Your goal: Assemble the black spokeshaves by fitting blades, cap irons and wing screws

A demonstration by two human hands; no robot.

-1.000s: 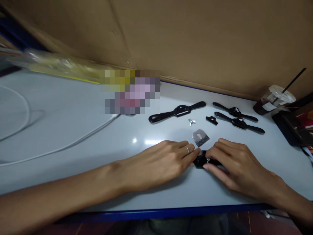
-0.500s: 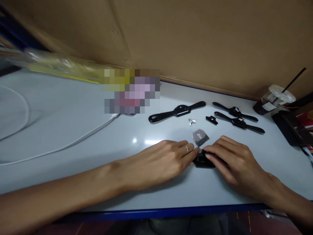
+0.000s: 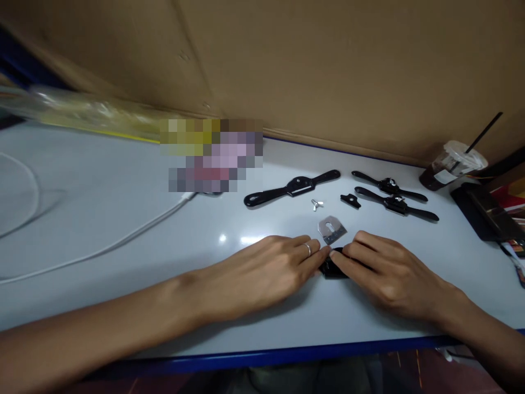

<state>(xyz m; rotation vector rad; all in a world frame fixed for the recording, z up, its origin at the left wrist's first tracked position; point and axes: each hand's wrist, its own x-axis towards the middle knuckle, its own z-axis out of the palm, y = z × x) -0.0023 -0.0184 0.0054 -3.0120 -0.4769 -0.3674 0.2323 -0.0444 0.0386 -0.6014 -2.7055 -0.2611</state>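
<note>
Low over the table's front part, a black spokeshave body (image 3: 335, 268) lies between both hands, its handles hidden under them. My left hand (image 3: 287, 265), with a ring on one finger, is closed round its left side. On the right side, the bent fingers of my right hand (image 3: 381, 271) press against the body and cover much of it. Just beyond the fingertips is a slotted metal blade (image 3: 337, 234). Farther back lie a silver wing screw (image 3: 316, 204), a small black cap plate (image 3: 350, 201) and a black spokeshave frame (image 3: 279, 192).
Two more spokeshaves (image 3: 397, 204) lie at the right rear. Beyond them stand a lidded plastic cup (image 3: 447, 167) with a straw and a dark stand (image 3: 478, 213). A white cable (image 3: 135, 238) crosses the left side to a blurred object. Cardboard (image 3: 311, 71) rises behind the table.
My right hand has shifted slightly left, its fingertips closer to my left hand and covering more of the spokeshave body. My left hand keeps its hold. The whole view has shifted a little.
</note>
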